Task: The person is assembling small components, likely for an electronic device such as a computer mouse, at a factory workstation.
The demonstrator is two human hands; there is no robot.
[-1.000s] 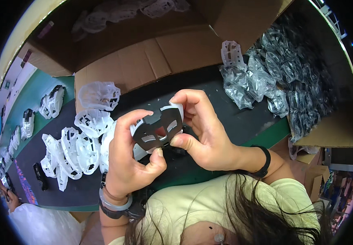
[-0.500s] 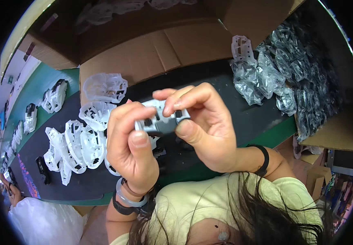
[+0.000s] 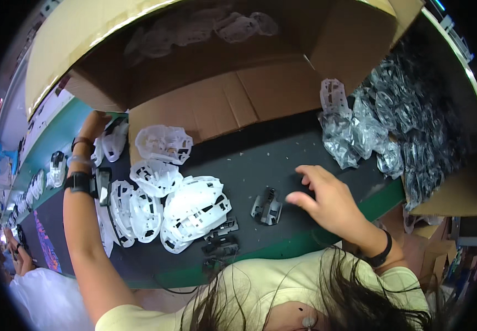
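Note:
My right hand (image 3: 329, 201) hovers over the dark mat with its thumb and fingers apart, holding nothing. Just left of its thumb lies a small black plastic part (image 3: 267, 207) with a lighter grey body. My left arm stretches to the far left, where my left hand (image 3: 95, 124) is beside a white plastic shell (image 3: 114, 141) with dark fittings, close to the carton's corner. Its fingers are too hidden to read. Between the hands rests a stack of white cut-out shells (image 3: 197, 207), with several black plastic parts (image 3: 222, 245) along its near side.
A large open cardboard box (image 3: 194, 105) stands at the back with translucent shells inside. More white shells (image 3: 164, 144) sit before it. Bagged dark parts (image 3: 415, 127) are heaped at the right. At far left, a line of shells (image 3: 31, 190) runs along the green bench; another person's arm (image 3: 20, 256) shows there.
Both hands held a small grey part with dark fittings before my chest; now they are apart. My left arm has reached far left, and my right hand has lowered rightward, opened.

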